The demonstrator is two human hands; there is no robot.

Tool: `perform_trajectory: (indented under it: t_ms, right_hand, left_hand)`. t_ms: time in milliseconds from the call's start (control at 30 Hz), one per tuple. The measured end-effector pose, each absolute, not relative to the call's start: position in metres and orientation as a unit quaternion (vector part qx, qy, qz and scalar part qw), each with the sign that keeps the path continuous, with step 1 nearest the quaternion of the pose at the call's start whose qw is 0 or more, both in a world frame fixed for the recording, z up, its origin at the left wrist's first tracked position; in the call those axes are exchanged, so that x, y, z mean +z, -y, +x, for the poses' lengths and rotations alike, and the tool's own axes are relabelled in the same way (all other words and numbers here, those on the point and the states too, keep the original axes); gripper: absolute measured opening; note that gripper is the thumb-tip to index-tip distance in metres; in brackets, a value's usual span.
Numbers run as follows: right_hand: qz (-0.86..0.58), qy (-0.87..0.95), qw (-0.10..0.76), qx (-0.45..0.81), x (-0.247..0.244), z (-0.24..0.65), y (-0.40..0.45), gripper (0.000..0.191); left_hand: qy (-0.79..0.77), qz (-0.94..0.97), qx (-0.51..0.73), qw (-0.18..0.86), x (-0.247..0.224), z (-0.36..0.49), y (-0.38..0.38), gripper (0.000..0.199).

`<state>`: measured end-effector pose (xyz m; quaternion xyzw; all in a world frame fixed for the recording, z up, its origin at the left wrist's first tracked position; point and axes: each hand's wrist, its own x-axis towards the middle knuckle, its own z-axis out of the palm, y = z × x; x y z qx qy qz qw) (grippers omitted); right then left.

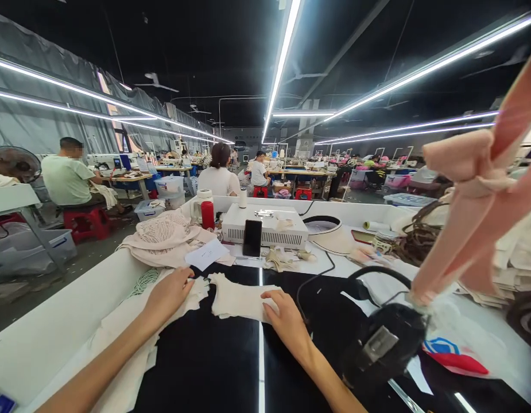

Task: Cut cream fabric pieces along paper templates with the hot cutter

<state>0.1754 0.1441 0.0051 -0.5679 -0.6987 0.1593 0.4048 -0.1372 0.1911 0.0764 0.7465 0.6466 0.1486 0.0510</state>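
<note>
In the head view, taking the dark work surface (205, 367) as the dial, the cream cloth (239, 299) lies at twelve o'clock, near the far edge, its left end ragged. The right hand (286, 316) comes in from about two o'clock and rests on the cloth's right end, thumb and forefinger apart with a gap between them. The left hand (173, 295), towards ten, bends over the tip of the pale cloth pile (127, 338); whether its fingertips pinch a layer cannot be told. To handle this neatly, I would keep the right fingers light and flat so the end does not ruck, smooth outward from the middle, and let the left hand steady the pile so loose edges do not drag across. The dark corded tool (383, 341) stands at three o'clock; the right forearm is best kept clear of it.
</note>
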Motion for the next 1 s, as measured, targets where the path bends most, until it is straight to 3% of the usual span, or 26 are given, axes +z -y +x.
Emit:
perform_trajectory:
  t_ms: [200, 400, 767, 1000]
  right_hand:
    - [-0.536, 0.715, 0.394, 0.216, 0.004, 0.172, -0.117, 0.025]
    - [-0.508, 0.735, 0.371, 0.252, -0.012, 0.175, -0.103, 0.026]
    - [-0.486, 0.75, 0.341, 0.289, -0.004, 0.163, -0.083, 0.026]
    - [-0.473, 0.698, 0.377, 0.385, 0.005, 0.14, -0.068, 0.027]
  left_hand:
    - [-0.712, 0.695, 0.093, 0.022, 0.089, -0.202, -0.179, 0.015]
    - [-0.735, 0.671, 0.083, 0.047, 0.073, -0.218, -0.166, 0.027]
    - [-0.712, 0.668, 0.205, 0.075, 0.061, -0.22, -0.165, 0.025]
    - [-0.626, 0.692, 0.328, 0.147, 0.088, -0.2, -0.147, 0.017]
